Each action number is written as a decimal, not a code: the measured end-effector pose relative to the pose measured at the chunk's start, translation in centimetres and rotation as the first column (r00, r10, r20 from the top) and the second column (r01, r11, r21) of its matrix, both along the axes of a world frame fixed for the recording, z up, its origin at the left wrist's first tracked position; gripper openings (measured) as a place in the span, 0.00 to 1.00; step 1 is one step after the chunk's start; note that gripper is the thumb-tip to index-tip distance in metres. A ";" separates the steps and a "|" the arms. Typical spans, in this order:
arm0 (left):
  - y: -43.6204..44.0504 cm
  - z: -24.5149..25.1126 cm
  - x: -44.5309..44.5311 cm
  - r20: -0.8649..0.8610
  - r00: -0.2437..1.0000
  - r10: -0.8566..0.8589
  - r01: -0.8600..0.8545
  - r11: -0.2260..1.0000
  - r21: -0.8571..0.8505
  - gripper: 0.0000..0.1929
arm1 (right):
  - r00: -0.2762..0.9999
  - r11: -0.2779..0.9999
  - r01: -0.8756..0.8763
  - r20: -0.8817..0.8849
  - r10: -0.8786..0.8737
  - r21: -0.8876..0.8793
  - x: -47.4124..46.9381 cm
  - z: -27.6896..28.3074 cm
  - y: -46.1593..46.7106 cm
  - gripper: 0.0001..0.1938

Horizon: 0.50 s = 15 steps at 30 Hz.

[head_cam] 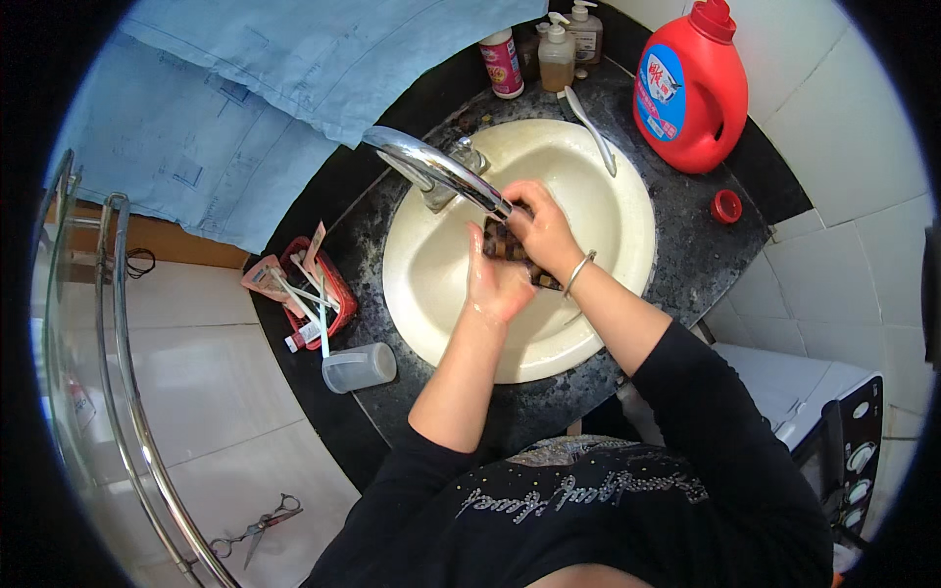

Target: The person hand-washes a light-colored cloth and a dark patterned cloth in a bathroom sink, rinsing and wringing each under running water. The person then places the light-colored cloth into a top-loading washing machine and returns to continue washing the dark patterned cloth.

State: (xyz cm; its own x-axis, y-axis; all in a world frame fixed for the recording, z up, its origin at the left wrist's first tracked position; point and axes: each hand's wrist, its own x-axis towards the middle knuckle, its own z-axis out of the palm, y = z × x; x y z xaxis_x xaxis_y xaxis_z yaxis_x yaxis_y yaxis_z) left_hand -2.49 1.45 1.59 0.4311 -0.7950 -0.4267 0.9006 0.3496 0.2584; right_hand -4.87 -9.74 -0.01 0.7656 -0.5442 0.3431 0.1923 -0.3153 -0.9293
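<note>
Both hands are over the cream washbasin (441, 309), below the spout of a chrome faucet (441, 165). A dark and brown checkered item (503, 244), seemingly cloth, lies between them. My right hand (545, 231) has its fingers curled over the item's upper part, partly behind the spout tip, and a metal bangle (580, 272) circles that wrist. My left hand (496, 283) is wet, palm up, with its thumb raised, and supports the item from the lower left. Part of the item shows below the right hand; the hands hide the rest.
On the dark countertop (695, 242) are a red detergent jug (691, 95), a red cap (726, 207), pump bottles (556, 59) and a pink bottle (503, 66). A brush (592, 132) rests on the basin rim. A red basket (342, 298) with toothbrushes and a plastic cup (359, 367) stand left.
</note>
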 end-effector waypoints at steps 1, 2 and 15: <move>0.2 0.7 0.7 0.006 0.999 0.053 -0.053 0.997 0.049 0.36 | 0.990 0.972 -0.137 -0.041 0.131 -0.190 -0.8 0.4 0.5 0.11; 0.1 0.6 1.8 0.057 0.997 0.044 -0.046 0.998 0.037 0.37 | 0.985 0.902 -0.161 -0.123 0.122 -0.401 -2.2 0.9 1.1 0.13; -3.3 -3.9 4.3 0.024 0.998 0.065 -0.064 0.997 -0.048 0.14 | 0.999 0.770 0.028 0.052 0.007 -0.638 -2.3 2.4 0.7 0.12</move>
